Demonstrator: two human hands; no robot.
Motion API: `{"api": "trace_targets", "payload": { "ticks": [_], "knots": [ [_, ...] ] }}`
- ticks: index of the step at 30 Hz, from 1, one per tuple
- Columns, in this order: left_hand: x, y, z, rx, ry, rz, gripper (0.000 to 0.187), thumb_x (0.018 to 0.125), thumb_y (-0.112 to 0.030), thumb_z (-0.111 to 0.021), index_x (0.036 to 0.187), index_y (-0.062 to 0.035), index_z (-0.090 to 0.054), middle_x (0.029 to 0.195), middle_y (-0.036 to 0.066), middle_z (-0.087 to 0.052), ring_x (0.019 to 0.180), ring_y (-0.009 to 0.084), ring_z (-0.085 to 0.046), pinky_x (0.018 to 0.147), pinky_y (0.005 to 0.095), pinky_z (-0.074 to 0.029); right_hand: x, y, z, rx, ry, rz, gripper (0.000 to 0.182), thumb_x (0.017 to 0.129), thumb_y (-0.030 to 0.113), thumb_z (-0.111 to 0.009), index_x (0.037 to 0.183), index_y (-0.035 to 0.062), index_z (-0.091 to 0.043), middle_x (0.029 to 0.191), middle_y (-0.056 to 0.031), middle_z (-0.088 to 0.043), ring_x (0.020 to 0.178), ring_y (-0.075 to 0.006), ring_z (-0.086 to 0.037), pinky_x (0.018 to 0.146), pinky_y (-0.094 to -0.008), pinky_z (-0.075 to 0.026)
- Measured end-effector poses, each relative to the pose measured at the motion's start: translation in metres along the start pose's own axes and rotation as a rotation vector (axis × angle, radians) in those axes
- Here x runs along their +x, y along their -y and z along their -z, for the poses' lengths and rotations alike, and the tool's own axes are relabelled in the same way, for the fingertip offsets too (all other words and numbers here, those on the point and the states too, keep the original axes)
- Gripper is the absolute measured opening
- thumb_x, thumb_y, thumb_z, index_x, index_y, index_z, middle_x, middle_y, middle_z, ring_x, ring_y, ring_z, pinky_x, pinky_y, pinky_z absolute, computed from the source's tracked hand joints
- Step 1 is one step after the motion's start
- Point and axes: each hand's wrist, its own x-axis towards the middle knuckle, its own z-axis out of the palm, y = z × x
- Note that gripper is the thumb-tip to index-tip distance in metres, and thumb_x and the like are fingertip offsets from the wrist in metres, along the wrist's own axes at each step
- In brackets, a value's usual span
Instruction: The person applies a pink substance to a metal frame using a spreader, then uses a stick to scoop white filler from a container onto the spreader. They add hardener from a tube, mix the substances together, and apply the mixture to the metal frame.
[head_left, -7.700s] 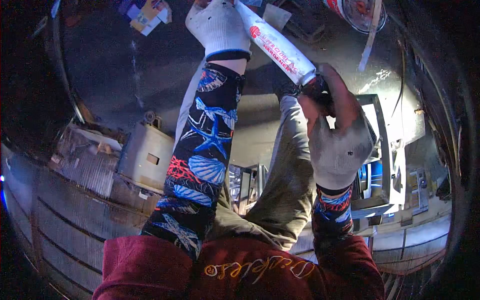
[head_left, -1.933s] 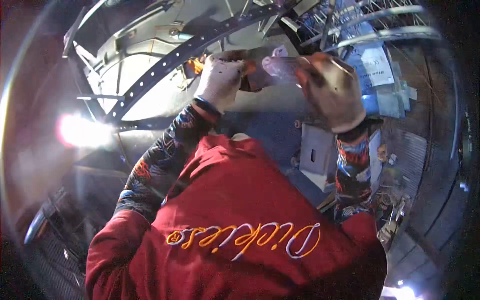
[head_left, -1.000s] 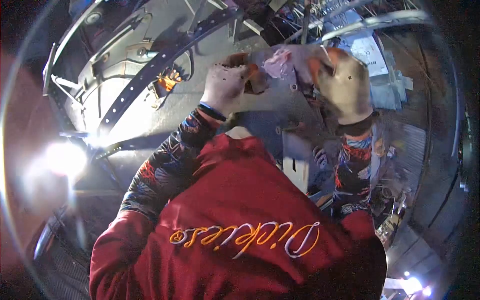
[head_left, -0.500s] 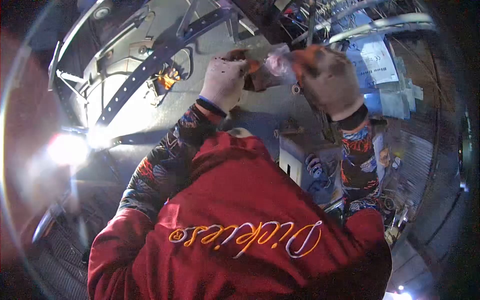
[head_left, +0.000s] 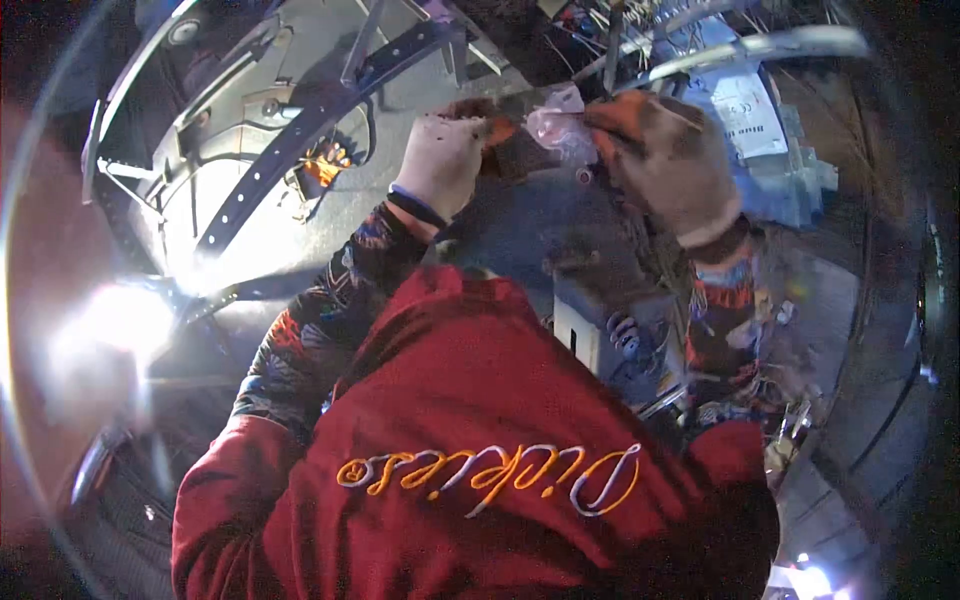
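A crumpled, clear and pinkish plastic piece (head_left: 562, 128) is between my two gloved hands near the top middle. My right hand (head_left: 665, 160), in a pale glove with dirty orange-brown fingertips, has its fingers closed on the right edge of the plastic. My left hand (head_left: 447, 155), in a similar glove, is at the left of it with its fingers bent together. A dark patch lies beside those fingers, and what they hold, if anything, cannot be made out.
A curved metal bar with holes (head_left: 262, 168) crosses the upper left, near a bright lamp (head_left: 130, 318). An orange and black item (head_left: 325, 168) lies beyond it. White printed packaging (head_left: 748, 115) is at upper right, below a pale curved tube (head_left: 770, 45). A light box (head_left: 578, 325) stands below the hands.
The plastic looks more spread out and has shifted slightly right. My right hand has moved a little right and down. The whole view has shifted slightly.
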Motion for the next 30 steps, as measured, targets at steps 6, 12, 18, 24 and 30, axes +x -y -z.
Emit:
{"api": "trace_targets", "payload": {
  "ticks": [6,12,18,24,30],
  "knots": [
    [0.022,0.039,-0.004,-0.319,0.044,0.247,0.017,0.084,-0.010,-0.061,0.097,-0.0084,-0.071,0.090,0.015,-0.069,0.078,0.0314,-0.068,0.071,0.0375,-0.054,0.043,-0.015,-0.019,0.047,-0.001,0.107,0.014,0.081,0.021,-0.070,0.091,0.0110,-0.070,0.082,-0.0074,-0.067,0.075,-0.0279,-0.066,0.067,-0.0390,-0.054],
    [0.054,0.066,-0.008,-0.824,-0.235,0.141,0.017,0.085,-0.012,-0.063,0.100,-0.0071,-0.070,0.086,0.013,-0.069,0.074,0.0296,-0.068,0.068,0.0343,-0.054,0.079,-0.024,-0.031,-0.168,0.146,0.027,0.017,0.083,0.023,-0.067,0.095,0.0107,-0.068,0.085,-0.0093,-0.065,0.074,-0.0289,-0.065,0.064,-0.0391,-0.054],
    [0.080,0.088,0.010,-0.392,-0.172,0.069,0.021,0.089,-0.007,-0.061,0.108,0.0004,-0.065,0.086,0.008,-0.068,0.077,0.0155,-0.067,0.070,0.0281,-0.053,0.100,-0.028,-0.045,-0.025,-0.035,-0.149,0.026,0.087,0.034,-0.066,0.088,0.0088,-0.069,0.076,-0.0108,-0.064,0.073,-0.0309,-0.066,0.066,-0.0411,-0.053],
    [0.094,0.083,0.011,-1.170,-0.140,0.632,0.024,0.089,-0.001,-0.056,0.112,0.0051,-0.064,0.099,0.008,-0.069,0.087,0.0151,-0.066,0.081,0.0284,-0.054,0.098,-0.045,-0.056,-0.287,-0.111,0.010,0.006,0.084,0.016,-0.069,0.089,0.0130,-0.069,0.080,-0.0090,-0.065,0.060,-0.0324,-0.060,0.051,-0.0411,-0.047],
    [0.112,0.075,0.015,-1.200,-0.128,0.692,0.025,0.090,0.001,-0.054,0.112,0.0056,-0.063,0.101,0.009,-0.069,0.089,0.0167,-0.067,0.083,0.0301,-0.055,0.093,-0.059,-0.072,-0.414,0.042,-0.001,0.015,0.082,0.015,-0.067,0.097,0.0195,-0.068,0.091,-0.0046,-0.066,0.077,-0.0302,-0.063,0.058,-0.0413,-0.049]
  ]
}}
